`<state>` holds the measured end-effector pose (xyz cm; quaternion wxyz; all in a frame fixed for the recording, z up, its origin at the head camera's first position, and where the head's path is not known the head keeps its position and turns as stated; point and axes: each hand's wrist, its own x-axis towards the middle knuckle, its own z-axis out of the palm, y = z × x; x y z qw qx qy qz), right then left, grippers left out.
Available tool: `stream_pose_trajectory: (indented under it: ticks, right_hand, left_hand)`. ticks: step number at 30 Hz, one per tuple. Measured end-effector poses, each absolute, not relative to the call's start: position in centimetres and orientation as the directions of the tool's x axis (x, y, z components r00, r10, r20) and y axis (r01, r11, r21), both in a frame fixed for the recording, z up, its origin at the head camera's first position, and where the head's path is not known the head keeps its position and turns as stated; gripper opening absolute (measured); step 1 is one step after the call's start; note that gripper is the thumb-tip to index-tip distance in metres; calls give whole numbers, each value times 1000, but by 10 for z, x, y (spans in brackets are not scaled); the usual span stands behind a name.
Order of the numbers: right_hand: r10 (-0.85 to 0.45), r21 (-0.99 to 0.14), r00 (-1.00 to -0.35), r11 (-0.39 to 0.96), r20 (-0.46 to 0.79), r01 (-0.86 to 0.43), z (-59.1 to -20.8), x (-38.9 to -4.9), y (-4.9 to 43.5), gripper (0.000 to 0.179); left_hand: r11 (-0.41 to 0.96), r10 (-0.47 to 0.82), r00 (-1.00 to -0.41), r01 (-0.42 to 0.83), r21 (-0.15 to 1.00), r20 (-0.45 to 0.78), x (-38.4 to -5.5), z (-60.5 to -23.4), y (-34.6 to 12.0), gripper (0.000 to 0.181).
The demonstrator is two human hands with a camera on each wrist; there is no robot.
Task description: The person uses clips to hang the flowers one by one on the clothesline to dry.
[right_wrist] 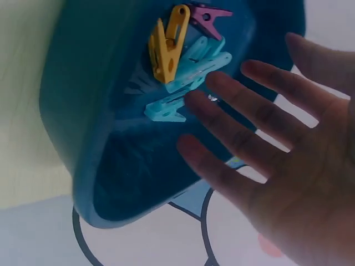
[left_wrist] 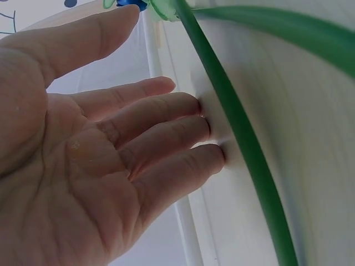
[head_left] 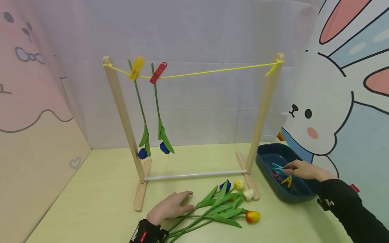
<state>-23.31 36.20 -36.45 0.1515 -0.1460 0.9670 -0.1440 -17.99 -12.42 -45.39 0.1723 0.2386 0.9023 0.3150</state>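
My left hand [head_left: 171, 208] rests with relaxed fingers beside a bunch of artificial tulips [head_left: 223, 214] lying on the table. In the left wrist view its palm shows nothing held, and a green stem [left_wrist: 236, 124] passes just beyond the fingertips. Over a dark blue basin [head_left: 275, 189] at the right, my right hand [head_left: 307, 169] reaches in with its fingers spread. Near those fingertips lie teal clothespins [right_wrist: 197, 72], a yellow clothespin [right_wrist: 169, 50] and a purple clothespin [right_wrist: 208, 19]. The right hand grips none of them.
A wooden frame [head_left: 121, 114] carries a yellow string [head_left: 218, 70]. A yellow clothespin [head_left: 137, 68] and a red clothespin [head_left: 158, 73] each hold a blue tulip upside down on its left part. A white rod [head_left: 194, 175] joins the frame's feet. A white curtain hangs behind.
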Motion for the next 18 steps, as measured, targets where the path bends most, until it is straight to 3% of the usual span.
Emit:
stream_pose_trajectory:
  ticks: [4,11,18]
  right_hand:
    - [-347,-291,-913,915,-215,-279,-368,-245,364,36]
    - [-286,-145,-948,953,-143,-266,-380,-258,359,16]
    - [-282,-71,-954,959,-100,-276,-392,-261,352,18]
  left_hand:
    - [693,542,-826,333,639,-158,-180,-455,-122,57]
    - [692,547,-820,332,641,-165,-179,-456,-123,57]
    - [695,546,-819,325,641,-176,-179,-455,-123,57]
